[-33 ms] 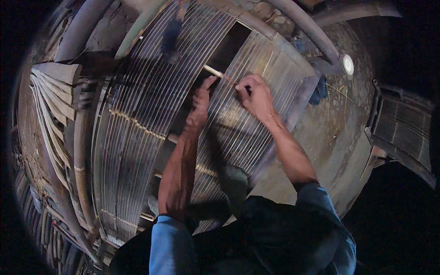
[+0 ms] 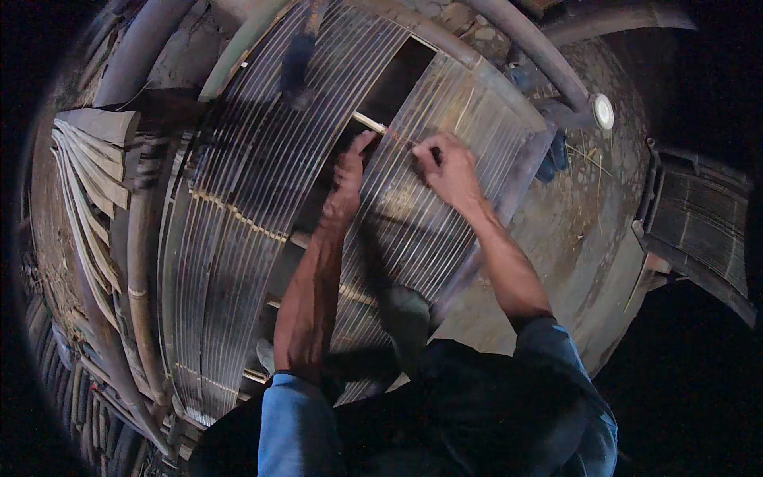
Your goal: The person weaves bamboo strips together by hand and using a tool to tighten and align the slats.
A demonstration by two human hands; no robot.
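A slatted panel (image 2: 238,171) of thin pale strips lies on the left, and a second slatted panel (image 2: 413,211) lies on the right, with a dark gap between them. A pale crossbar (image 2: 368,122) bridges the gap near its far end. Beside that bar my left hand (image 2: 347,175) reaches up along the gap, fingers bunched, their grip partly hidden. Over the right panel, my right hand (image 2: 451,171) is closed in a pinch on a thin reddish strand (image 2: 400,138) that runs toward the crossbar.
Thick poles (image 2: 528,44) border the panels at the far side. A bundle of pale flat strips (image 2: 95,163) hangs at the left. At the far right stands a slatted frame (image 2: 695,215). A round white lamp-like disc (image 2: 604,112) sits at a pole's end.
My right hand has shifted slightly to the right, drawing away from my left hand. The left hand stays where it was.
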